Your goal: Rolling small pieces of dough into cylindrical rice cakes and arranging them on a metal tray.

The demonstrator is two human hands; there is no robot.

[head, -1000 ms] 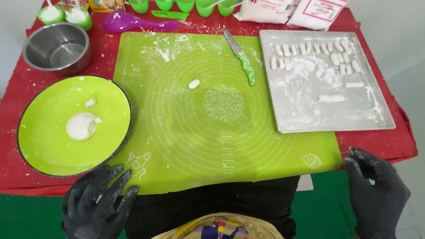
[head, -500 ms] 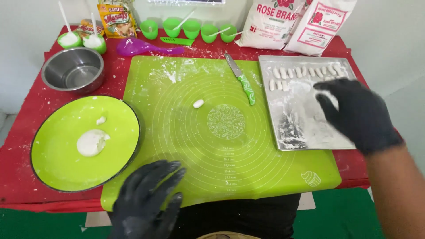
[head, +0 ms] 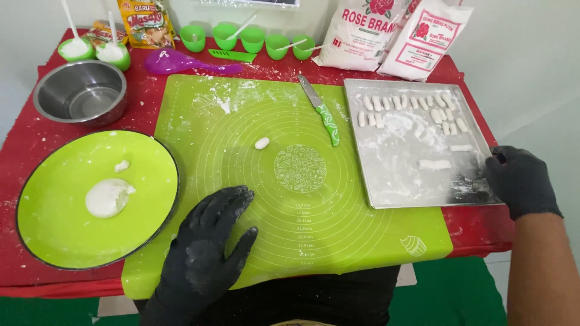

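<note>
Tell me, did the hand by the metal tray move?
Yes. The right hand slid off the floured metal tray to its near right corner.

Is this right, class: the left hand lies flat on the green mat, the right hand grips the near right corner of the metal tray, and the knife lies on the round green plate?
Not quite. The head view shows the knife lying on the green mat, not the round green plate. The left hand does lie on the mat, and the right hand is at the metal tray's near right corner.

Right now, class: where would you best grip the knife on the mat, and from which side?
Grip the knife by its green patterned handle, the end nearer the person, coming from above. It lies flat on the green mat, blade pointing away toward the cups.
</note>
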